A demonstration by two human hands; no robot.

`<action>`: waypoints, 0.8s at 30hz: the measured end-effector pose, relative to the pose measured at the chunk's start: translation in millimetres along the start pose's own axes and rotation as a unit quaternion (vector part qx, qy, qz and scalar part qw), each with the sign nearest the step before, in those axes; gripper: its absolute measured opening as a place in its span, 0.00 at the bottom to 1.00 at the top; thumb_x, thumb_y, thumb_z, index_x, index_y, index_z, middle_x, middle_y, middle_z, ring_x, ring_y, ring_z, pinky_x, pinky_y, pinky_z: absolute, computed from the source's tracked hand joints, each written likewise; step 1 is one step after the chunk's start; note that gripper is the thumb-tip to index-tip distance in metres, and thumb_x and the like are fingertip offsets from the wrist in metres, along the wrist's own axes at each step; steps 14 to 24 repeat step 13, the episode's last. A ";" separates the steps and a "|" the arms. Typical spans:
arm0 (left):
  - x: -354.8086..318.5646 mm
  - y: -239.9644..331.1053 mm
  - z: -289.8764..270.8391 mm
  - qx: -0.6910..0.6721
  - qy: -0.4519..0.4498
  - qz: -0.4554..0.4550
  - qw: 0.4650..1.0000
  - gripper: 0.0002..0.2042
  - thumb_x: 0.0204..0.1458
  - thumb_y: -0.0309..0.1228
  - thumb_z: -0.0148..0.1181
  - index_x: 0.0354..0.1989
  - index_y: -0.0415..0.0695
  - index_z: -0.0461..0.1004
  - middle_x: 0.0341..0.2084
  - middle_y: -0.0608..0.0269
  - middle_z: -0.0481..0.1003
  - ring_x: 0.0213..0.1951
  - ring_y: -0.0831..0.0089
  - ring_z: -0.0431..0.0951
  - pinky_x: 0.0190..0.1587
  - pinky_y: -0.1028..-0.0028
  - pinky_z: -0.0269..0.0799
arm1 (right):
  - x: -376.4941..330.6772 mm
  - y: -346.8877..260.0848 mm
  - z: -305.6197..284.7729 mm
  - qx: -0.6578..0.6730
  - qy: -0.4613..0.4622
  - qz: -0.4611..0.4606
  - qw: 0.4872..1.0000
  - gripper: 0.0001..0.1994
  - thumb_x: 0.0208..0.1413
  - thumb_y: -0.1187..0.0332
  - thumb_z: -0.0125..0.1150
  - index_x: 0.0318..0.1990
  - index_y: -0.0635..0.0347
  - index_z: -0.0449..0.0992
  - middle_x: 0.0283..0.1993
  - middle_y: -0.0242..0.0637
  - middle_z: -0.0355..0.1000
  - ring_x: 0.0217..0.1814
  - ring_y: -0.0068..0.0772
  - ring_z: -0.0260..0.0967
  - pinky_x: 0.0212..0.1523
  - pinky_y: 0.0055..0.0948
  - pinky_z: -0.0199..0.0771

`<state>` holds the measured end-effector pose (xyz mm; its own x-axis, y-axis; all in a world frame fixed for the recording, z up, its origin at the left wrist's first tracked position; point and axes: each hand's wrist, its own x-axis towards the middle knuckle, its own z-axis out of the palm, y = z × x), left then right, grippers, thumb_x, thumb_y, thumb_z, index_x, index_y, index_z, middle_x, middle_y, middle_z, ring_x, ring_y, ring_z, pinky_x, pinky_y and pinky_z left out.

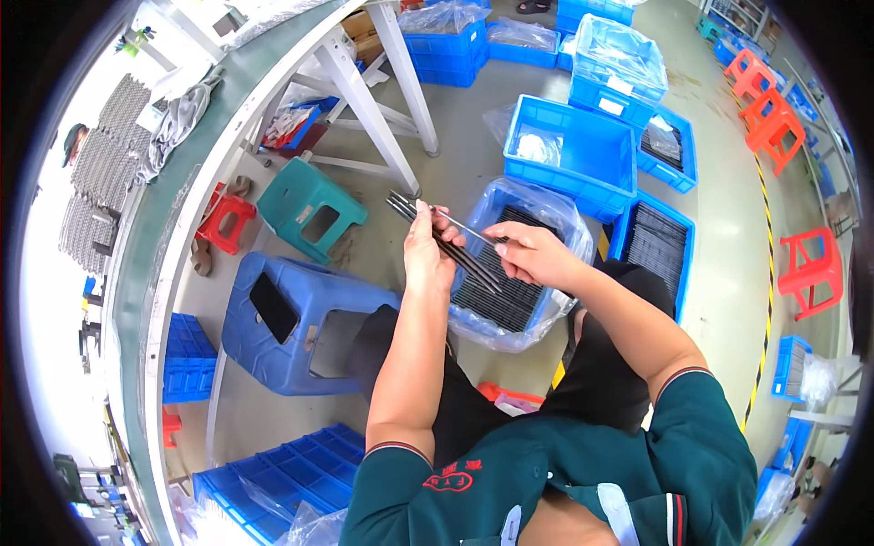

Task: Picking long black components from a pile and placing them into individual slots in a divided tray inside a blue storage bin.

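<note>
Several thin dark rods lie slantwise in my left hand, whose fingers are closed around them. A single greyish rod runs between both hands; the fingertips of my right hand pinch its lower right end. Its upper left end rests by the fingers of my left hand. Below both hands stands a blue bin lined with clear plastic. Rows of dark rods fill it, partly hidden by my hands and the held rods.
To the left, a blue stool carries a black phone. A green stool stands beyond it, near the workbench. Blue crates stand ahead; a crate of dark rods is at the right. Red stools line the right side.
</note>
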<state>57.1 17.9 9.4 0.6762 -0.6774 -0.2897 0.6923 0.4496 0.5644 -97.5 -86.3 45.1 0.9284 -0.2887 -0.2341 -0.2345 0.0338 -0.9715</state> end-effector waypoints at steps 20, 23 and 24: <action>-10.2 -36.9 6.4 0.204 -0.032 0.018 0.978 0.14 0.55 0.42 0.55 0.28 0.42 0.69 0.16 0.70 0.59 0.19 0.80 0.58 0.21 0.77 0.59 | 6.7 3.2 3.0 0.107 0.033 0.024 0.993 0.23 0.58 0.70 0.48 0.61 0.54 0.55 0.21 0.33 0.66 0.14 0.17 0.57 0.13 0.18 0.55; -10.2 -36.9 6.4 0.204 -0.032 0.018 0.978 0.14 0.55 0.42 0.55 0.28 0.42 0.69 0.16 0.70 0.59 0.19 0.80 0.58 0.21 0.77 0.59 | 6.7 3.2 3.0 0.107 0.033 0.024 0.993 0.23 0.58 0.70 0.48 0.61 0.54 0.55 0.21 0.33 0.66 0.14 0.17 0.57 0.13 0.18 0.55; -10.2 -36.9 6.4 0.204 -0.032 0.018 0.978 0.14 0.55 0.42 0.55 0.28 0.42 0.69 0.16 0.70 0.59 0.19 0.80 0.58 0.21 0.77 0.59 | 6.7 3.2 3.0 0.107 0.033 0.024 0.993 0.23 0.58 0.70 0.48 0.61 0.54 0.55 0.21 0.33 0.66 0.14 0.17 0.57 0.13 0.18 0.55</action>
